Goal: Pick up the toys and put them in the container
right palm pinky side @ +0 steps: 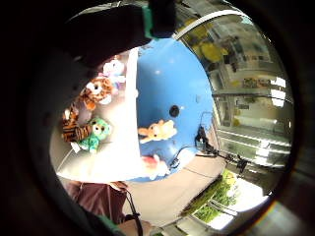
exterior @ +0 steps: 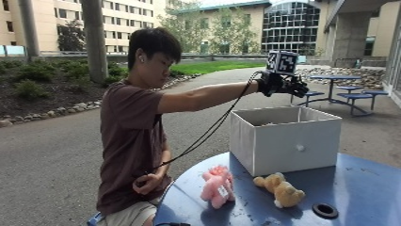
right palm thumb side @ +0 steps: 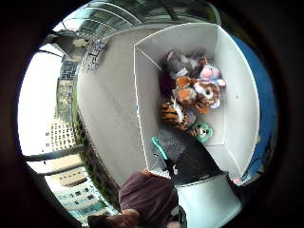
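Fingers [exterior: 300,87] of right hand [exterior: 283,84] spread, holding nothing above white container [exterior: 285,141]; pink toy [exterior: 217,186] and tan toy [exterior: 282,189] on blue tabletop [exterior: 370,188], likely soft, light, best pinched mid-body.

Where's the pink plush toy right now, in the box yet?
Not yet: in the outside view the pink plush toy lies on the blue table, outside the white container, in front of its near corner and beside the tan plush toy.

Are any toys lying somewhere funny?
Two: a pink plush toy and a tan plush bear lie tipped over on the round blue table, outside the white fabric box holding the others.
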